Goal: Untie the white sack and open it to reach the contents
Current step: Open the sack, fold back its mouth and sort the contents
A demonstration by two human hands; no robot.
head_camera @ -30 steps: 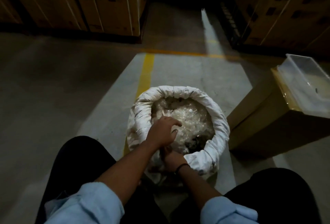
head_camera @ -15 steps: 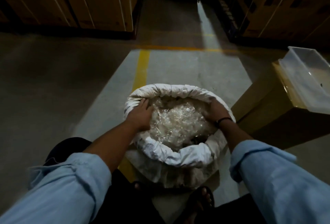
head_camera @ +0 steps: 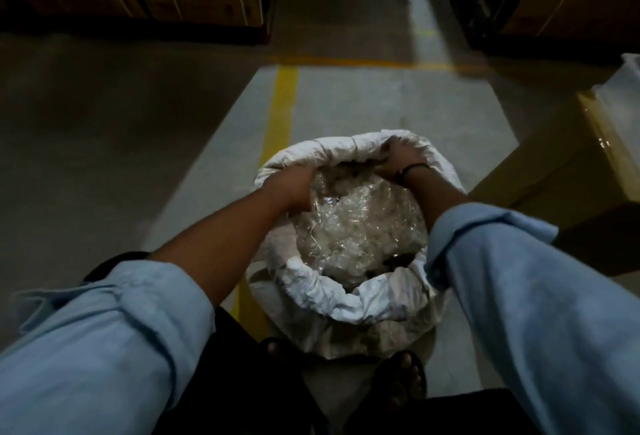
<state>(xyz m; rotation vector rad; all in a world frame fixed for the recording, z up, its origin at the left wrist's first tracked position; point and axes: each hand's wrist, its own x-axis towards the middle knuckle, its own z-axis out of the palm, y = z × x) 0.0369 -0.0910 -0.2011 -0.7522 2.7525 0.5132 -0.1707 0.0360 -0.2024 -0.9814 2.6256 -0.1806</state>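
Gripping the sack [head_camera: 353, 299] rim — left hand [head_camera: 294, 188] left edge, right hand [head_camera: 401, 160] far edge — I see clear plastic [head_camera: 360, 226] inside.

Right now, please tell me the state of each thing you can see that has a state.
white sack: open, upright, rim rolled down
clear plastic contents: exposed, filling the sack
left hand: closed on the sack's left rim
right hand: closed on the far right rim
cardboard box: closed, taped, beside the sack
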